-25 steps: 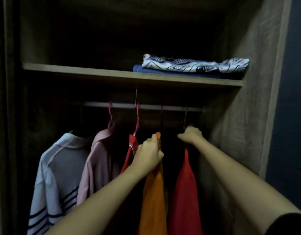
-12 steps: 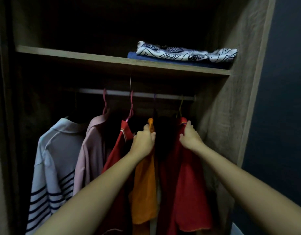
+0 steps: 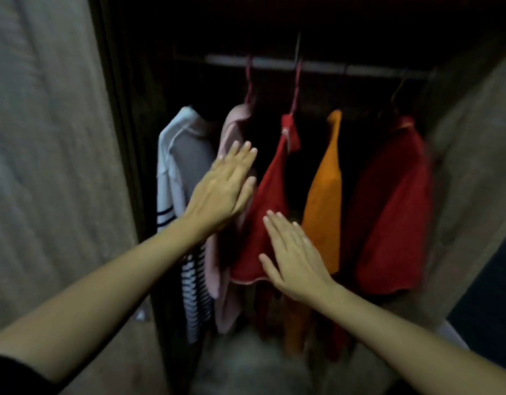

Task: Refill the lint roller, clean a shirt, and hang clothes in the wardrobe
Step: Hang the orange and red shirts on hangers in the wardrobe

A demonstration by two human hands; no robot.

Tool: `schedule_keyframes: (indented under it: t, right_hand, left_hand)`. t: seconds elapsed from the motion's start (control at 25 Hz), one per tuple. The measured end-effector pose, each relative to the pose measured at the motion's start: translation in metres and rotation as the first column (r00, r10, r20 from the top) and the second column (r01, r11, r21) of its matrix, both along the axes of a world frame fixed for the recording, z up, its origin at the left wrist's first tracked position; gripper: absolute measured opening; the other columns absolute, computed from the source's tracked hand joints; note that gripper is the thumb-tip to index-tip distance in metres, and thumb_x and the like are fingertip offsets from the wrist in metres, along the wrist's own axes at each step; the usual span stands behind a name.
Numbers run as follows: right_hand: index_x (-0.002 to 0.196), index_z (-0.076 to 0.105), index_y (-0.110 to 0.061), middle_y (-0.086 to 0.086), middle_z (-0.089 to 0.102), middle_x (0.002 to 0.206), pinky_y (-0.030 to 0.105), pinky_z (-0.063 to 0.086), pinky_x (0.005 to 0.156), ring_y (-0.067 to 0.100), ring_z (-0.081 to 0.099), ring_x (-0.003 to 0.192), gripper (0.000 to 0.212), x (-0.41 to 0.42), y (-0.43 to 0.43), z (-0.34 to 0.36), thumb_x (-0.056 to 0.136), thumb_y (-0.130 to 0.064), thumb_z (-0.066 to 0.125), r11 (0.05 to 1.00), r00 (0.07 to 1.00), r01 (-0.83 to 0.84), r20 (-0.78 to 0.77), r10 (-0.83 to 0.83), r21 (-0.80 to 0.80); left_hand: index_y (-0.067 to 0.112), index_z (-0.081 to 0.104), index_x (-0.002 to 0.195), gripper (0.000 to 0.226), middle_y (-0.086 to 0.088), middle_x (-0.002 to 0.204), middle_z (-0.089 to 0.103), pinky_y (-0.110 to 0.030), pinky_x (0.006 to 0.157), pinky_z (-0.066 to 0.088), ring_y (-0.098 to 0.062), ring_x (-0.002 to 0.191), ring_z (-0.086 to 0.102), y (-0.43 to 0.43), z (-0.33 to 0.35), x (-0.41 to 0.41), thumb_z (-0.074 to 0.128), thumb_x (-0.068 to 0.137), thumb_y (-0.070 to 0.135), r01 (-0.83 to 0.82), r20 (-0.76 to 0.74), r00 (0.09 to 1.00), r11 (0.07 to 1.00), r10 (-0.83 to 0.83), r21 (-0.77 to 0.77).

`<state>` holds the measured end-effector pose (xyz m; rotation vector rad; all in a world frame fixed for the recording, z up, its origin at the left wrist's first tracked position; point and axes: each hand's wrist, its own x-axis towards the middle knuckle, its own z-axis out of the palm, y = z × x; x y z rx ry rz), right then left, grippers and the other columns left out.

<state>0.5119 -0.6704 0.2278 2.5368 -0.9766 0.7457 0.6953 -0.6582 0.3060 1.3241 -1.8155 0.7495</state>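
Reaching into the open wardrobe (image 3: 474, 172), both bare hands are out in front and hold nothing. The left hand (image 3: 227, 189) is flat, its fingers (image 3: 240, 155) straight and close together, pointing toward one o'clock. It sits in front of the pink shirt (image 3: 236, 124), with its thumb edge next to the red shirt (image 3: 271, 195); motion blur hides whether it touches the cloth. The right hand (image 3: 294, 258), at five o'clock from the left one and apart from it, is flat too, its fingers straight and slightly spread, pointing toward eleven o'clock. It covers the lower hem of the red shirt, and I cannot tell whether it presses the cloth or floats just off it.

Five garments hang side by side from the rail (image 3: 317, 67), which crosses the dark top of the view at twelve o'clock. From nine o'clock round to three o'clock they run: a striped white shirt (image 3: 172, 166), the pink shirt, the red shirt, an orange shirt (image 3: 326, 189) and a dark red shirt (image 3: 388, 212). Pink hangers (image 3: 248, 81) carry the pink and red shirts; the other hooks are too dark to make out. A pale wood-grain panel (image 3: 46, 166) fills the view at nine o'clock, and the wardrobe's side wall stands at three o'clock.
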Motion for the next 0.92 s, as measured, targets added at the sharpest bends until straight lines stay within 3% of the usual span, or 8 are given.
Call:
schedule_keyframes:
  t: [0.24,0.36,0.48,0.56,0.64,0.76,0.84,0.92]
  right_hand:
    - [0.129,0.052,-0.004,0.012,0.057,0.132,0.039,0.043,0.102,0.024,0.052,0.124,0.063,0.113,0.070,-0.126,0.082,-0.045,0.044,0.962,0.970,-0.190,-0.115,0.215,0.197]
    - [0.121,0.060,-0.006,0.009,0.065,0.121,0.038,0.039,0.104,0.023,0.058,0.117,0.058,0.154,0.086,-0.160,0.080,-0.046,0.047,0.958,0.942,-0.196,-0.230,0.244,0.211]
    - [0.112,0.066,-0.009,0.006,0.068,0.116,0.035,0.030,0.104,0.020,0.059,0.115,0.059,0.201,0.093,-0.177,0.072,-0.052,0.059,0.973,0.816,-0.159,-0.533,0.225,0.167]
    - [0.111,0.068,-0.012,0.003,0.068,0.116,0.035,0.025,0.106,0.019,0.057,0.118,0.062,0.226,0.091,-0.177,0.073,-0.060,0.056,0.986,0.719,-0.103,-0.675,0.166,0.133]
    - [0.122,0.060,-0.013,0.000,0.062,0.126,0.040,0.016,0.112,0.019,0.049,0.126,0.069,0.243,0.088,-0.171,0.082,-0.065,0.039,0.999,0.661,-0.040,-0.750,0.017,-0.013]
    - [0.144,0.024,-0.006,0.004,0.032,0.151,0.044,0.001,0.117,0.023,0.024,0.140,0.065,0.252,0.082,-0.177,0.097,-0.050,0.017,0.951,0.565,-0.182,-0.818,-0.108,-0.251]
    - [0.145,0.016,-0.005,0.006,0.023,0.153,0.042,0.000,0.117,0.024,0.020,0.140,0.057,0.251,0.084,-0.171,0.099,-0.038,0.020,0.917,0.509,-0.264,-0.851,-0.133,-0.301]
    - [0.144,0.019,-0.006,0.007,0.027,0.149,0.041,0.005,0.117,0.024,0.025,0.137,0.052,0.250,0.084,-0.167,0.099,-0.030,0.024,0.913,0.524,-0.273,-0.842,-0.123,-0.304]
  left_hand:
    - [0.003,0.036,0.139,0.049,-0.018,0.143,0.044,-0.036,0.110,0.024,-0.030,0.135,0.037,0.066,-0.100,0.104,0.026,0.100,0.030,-0.187,0.263,0.950,0.981,0.167,0.053]
    - [0.005,0.033,0.141,0.049,-0.016,0.146,0.041,-0.037,0.113,0.014,-0.027,0.137,0.030,0.089,-0.129,0.147,0.030,0.099,0.030,-0.268,0.377,0.896,0.962,0.233,0.044]
    - [0.007,0.031,0.144,0.051,-0.013,0.148,0.038,-0.038,0.112,0.010,-0.026,0.139,0.027,0.101,-0.145,0.198,0.032,0.098,0.029,-0.315,0.505,0.825,0.948,0.252,0.041]
    - [0.010,0.029,0.146,0.051,-0.009,0.150,0.036,-0.039,0.112,0.008,-0.023,0.141,0.025,0.101,-0.142,0.222,0.027,0.099,0.030,-0.298,0.606,0.765,0.954,0.220,0.030]
    - [0.012,0.030,0.146,0.051,-0.005,0.150,0.036,-0.039,0.112,0.008,-0.019,0.141,0.027,0.097,-0.136,0.234,0.025,0.098,0.030,-0.261,0.665,0.724,0.965,0.185,0.016]
    - [0.012,0.033,0.144,0.050,-0.004,0.149,0.038,-0.038,0.112,0.008,-0.016,0.138,0.029,0.092,-0.130,0.242,0.028,0.098,0.028,-0.190,0.697,0.700,0.981,0.154,-0.027]
    - [0.012,0.034,0.144,0.049,-0.004,0.149,0.038,-0.038,0.113,0.010,-0.016,0.138,0.029,0.091,-0.131,0.242,0.030,0.098,0.028,-0.163,0.695,0.704,0.986,0.146,-0.042]
    - [0.011,0.033,0.144,0.050,-0.004,0.149,0.037,-0.038,0.113,0.010,-0.017,0.138,0.029,0.090,-0.130,0.236,0.029,0.098,0.028,-0.138,0.693,0.710,0.990,0.124,-0.036]
